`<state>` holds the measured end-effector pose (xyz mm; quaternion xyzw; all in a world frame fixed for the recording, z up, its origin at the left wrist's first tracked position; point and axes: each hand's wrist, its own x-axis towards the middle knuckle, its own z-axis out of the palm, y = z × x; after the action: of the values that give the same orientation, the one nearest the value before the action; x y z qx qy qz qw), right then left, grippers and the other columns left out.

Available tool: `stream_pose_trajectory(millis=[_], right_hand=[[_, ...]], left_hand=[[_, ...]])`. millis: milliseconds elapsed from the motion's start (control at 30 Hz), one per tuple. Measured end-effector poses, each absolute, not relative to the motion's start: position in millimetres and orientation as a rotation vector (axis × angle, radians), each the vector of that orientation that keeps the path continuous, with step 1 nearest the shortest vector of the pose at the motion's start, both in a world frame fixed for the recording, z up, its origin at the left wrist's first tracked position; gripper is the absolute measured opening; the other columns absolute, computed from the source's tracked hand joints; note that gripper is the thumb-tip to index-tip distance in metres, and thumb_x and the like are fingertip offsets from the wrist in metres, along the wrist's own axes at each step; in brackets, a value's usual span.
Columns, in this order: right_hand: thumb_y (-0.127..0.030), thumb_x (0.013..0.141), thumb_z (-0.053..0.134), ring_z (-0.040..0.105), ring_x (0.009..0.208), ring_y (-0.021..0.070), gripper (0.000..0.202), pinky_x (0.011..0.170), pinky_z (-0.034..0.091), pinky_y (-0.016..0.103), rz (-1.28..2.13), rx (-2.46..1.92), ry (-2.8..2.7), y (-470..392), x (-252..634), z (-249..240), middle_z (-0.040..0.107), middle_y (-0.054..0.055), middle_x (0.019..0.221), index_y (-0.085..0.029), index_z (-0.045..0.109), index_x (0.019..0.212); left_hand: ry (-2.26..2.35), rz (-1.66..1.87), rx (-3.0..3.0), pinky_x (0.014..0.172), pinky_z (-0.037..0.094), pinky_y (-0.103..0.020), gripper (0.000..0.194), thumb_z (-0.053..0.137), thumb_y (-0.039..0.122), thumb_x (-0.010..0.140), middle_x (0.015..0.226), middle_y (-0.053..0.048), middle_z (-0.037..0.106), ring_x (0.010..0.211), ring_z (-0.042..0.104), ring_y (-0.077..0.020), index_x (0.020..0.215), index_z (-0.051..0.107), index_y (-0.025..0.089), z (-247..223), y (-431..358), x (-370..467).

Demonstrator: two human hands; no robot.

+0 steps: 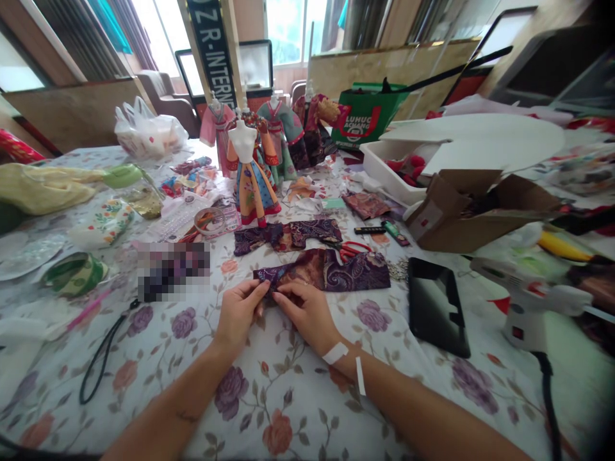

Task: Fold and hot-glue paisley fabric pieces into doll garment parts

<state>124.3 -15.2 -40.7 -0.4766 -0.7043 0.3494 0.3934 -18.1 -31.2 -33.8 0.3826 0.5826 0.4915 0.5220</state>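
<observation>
While both forearms [187, 384] angle inward, the left hand [241, 310] and right hand [307, 310] pinch a purple patterned cloth [353, 270] at its left end, apparently thumb-to-finger, over the floral tablecloth [202, 371]; bright windows [287, 32] stand behind.

cloth strip [355, 272] I'm pinching looks woven, slight satin sheen mid-piece, tablecloth [413, 403] smooth-looking, tablet [432, 301] screen glossy black, glue gun [523, 317] matt plastic, carton [432, 221] matt cardboard, storage bin [387, 173] smooth plastic, jar [148, 203] see-through, shiny
</observation>
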Motion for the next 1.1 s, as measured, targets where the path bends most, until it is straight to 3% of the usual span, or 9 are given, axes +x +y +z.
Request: stream_pose_trajectory(millis=[300, 633, 1100], right_hand=[[-0.024, 0.091, 0.047, 0.060, 0.084, 0.0200, 0.023, 0.077, 0.045, 0.031, 0.465, -1.065, -2.045, -17.4, 129.0, -37.9, 0.069, 0.008, 0.089, -0.021, 0.069, 0.091], [-0.024, 0.086, 0.053, 0.059, 0.069, 0.0160, 0.013, 0.061, 0.043, 0.025, 0.900, -1.218, -1.807, -14.1, 125.6, -38.1, 0.067, 0.004, 0.079, -0.019, 0.064, 0.082], [-0.029, 0.085, 0.053, 0.057, 0.064, 0.0142, 0.017, 0.058, 0.043, 0.023, 1.017, -1.208, -1.721, -12.3, 125.6, -39.9, 0.064, 0.003, 0.072, -0.017, 0.063, 0.078]], left_hand=[[1.366, 1.165, 0.958, 0.037, 0.022, -0.016, 0.031, 0.063, 0.045, 0.076, 0.044, 0.005, 0.046, 0.039, 0.033, -0.0043, 0.071, 0.062, 0.014, -31.7, -32.6, -18.3], [1.426, 1.142, 1.079, 0.037, 0.025, -0.018, 0.031, 0.057, 0.046, 0.080, 0.044, 0.007, 0.044, 0.037, 0.032, -0.0056, 0.069, 0.052, 0.018, -28.8, -36.0, -13.3], [1.493, 1.108, 1.198, 0.038, 0.029, -0.019, 0.026, 0.053, 0.040, 0.082, 0.046, 0.007, 0.043, 0.039, 0.036, -0.0071, 0.068, 0.046, 0.019, -30.2, -36.1, -14.5]])
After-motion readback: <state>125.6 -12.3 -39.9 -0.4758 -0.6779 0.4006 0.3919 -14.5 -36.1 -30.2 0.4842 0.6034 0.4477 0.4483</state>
